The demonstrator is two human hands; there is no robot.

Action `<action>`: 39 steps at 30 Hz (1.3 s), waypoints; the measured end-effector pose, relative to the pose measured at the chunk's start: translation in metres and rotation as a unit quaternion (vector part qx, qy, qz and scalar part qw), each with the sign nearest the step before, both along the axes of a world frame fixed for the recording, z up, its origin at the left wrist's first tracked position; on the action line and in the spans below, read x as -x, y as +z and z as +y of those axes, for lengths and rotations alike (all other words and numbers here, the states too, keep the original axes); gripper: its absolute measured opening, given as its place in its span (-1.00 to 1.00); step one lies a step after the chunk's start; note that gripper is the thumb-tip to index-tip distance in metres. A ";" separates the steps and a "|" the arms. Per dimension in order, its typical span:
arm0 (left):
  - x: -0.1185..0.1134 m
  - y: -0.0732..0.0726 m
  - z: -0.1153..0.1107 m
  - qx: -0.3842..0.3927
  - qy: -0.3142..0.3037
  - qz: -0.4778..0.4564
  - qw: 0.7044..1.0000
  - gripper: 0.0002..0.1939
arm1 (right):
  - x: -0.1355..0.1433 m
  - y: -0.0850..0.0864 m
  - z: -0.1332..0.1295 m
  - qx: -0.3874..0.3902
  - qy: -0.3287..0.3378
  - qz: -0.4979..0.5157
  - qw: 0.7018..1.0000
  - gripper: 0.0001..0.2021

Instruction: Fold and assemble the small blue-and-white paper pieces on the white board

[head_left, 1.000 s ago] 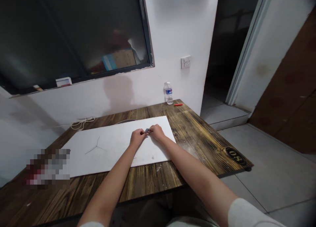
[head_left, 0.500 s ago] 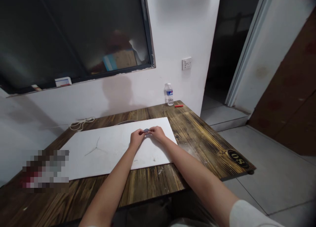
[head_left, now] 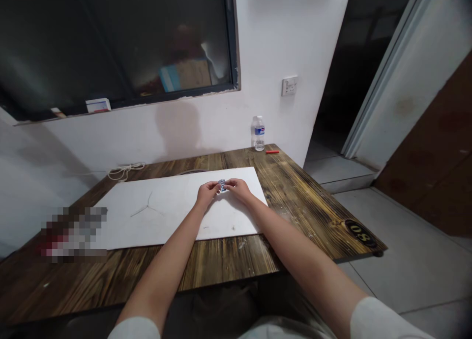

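Note:
A small blue-and-white object (head_left: 222,184) is pinched between my two hands, over the right part of a white board (head_left: 177,221). My left hand (head_left: 207,193) grips its left side with closed fingers. On its right side, my right hand (head_left: 239,188) holds it between thumb and fingers. What the object is cannot be made out at this size. Thin dark lines forming a three-armed shape (head_left: 147,206) show on the board to the left of my hands.
The board lies on a dark wooden table (head_left: 302,206). A water bottle (head_left: 259,133) and a red pen-like item (head_left: 272,152) stand and lie at the back right. A coiled white cable (head_left: 125,170) is back left; a blurred patch covers the left edge.
The small object has been turned, showing a taller, more patterned face between my fingers. The view has tilted slightly, so the table sits a little higher and farther right.

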State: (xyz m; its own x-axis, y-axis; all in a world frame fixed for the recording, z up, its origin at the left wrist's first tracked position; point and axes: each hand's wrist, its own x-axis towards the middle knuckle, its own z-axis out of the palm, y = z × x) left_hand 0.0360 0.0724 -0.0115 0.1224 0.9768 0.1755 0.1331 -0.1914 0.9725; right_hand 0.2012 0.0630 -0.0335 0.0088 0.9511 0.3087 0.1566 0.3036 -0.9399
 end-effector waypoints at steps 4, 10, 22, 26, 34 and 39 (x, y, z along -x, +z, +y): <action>0.000 0.001 0.000 0.010 -0.016 -0.016 1.000 -0.36 | 0.000 0.003 -0.004 0.001 0.017 -0.002 1.000 -0.82; 0.001 0.001 -0.001 0.023 -0.047 -0.018 0.998 -0.35 | 0.000 -0.001 -0.001 -0.003 0.034 -0.002 0.999 -0.78; 0.002 0.004 -0.005 0.033 -0.045 -0.028 0.998 -0.42 | 0.002 -0.001 -0.003 0.013 0.001 0.040 0.999 -0.75; 0.002 0.004 -0.004 0.032 -0.046 -0.028 0.998 -0.41 | 0.002 0.000 -0.004 0.012 0.000 0.044 0.999 -0.73; 0.004 0.000 0.000 0.048 -0.033 -0.050 0.997 -0.38 | 0.002 0.001 -0.005 0.002 0.010 -0.016 1.000 -0.77; 0.004 0.000 0.000 0.059 -0.019 -0.045 0.997 -0.35 | 0.001 0.003 -0.008 -0.009 -0.008 -0.071 0.997 -0.78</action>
State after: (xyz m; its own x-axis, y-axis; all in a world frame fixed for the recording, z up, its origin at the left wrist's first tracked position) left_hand 0.0325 0.0724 -0.0117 0.1487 0.9863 0.0713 0.0384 -0.0779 0.9962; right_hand 0.1997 0.0552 -0.0305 -0.0214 0.9456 0.3246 0.2930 0.3163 -0.9023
